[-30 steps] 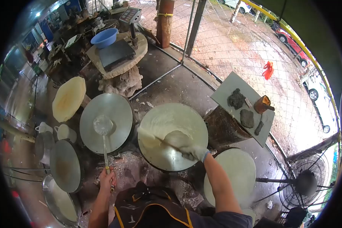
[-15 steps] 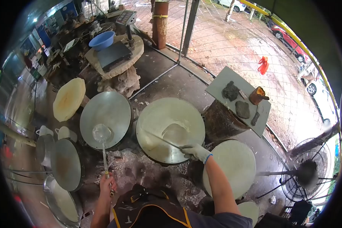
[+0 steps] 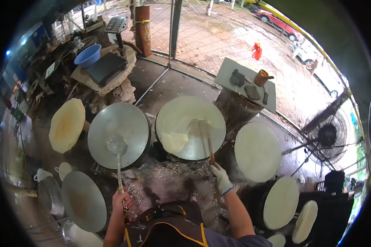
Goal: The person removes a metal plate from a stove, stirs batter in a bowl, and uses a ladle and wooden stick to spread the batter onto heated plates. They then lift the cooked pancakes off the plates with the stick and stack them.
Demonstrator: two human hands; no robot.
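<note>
My left hand [image 3: 122,201] grips the long handle of a ladle [image 3: 117,145] whose bowl rests on a bare round metal griddle [image 3: 132,119]. In a white glove, my right hand [image 3: 220,175] holds a flat wooden spreader [image 3: 206,136] that reaches onto the middle griddle [image 3: 181,111]. That griddle is coated with pale batter, thicker at its lower left. To the right stands another round griddle [image 3: 257,151] covered in white batter.
More round griddles stand at lower left [image 3: 83,199] and lower right [image 3: 281,202]. A yellowish disc [image 3: 66,124] sits at left. A stump table [image 3: 245,84] with rags and a can, a fan [image 3: 327,136], a scale [image 3: 107,66] and blue basin [image 3: 88,55] ring the area. Ash covers the ground.
The view swung right and tilted, revealing more griddles at right. My right hand pulled back toward me, and the spreader now points straight up onto the middle griddle.
</note>
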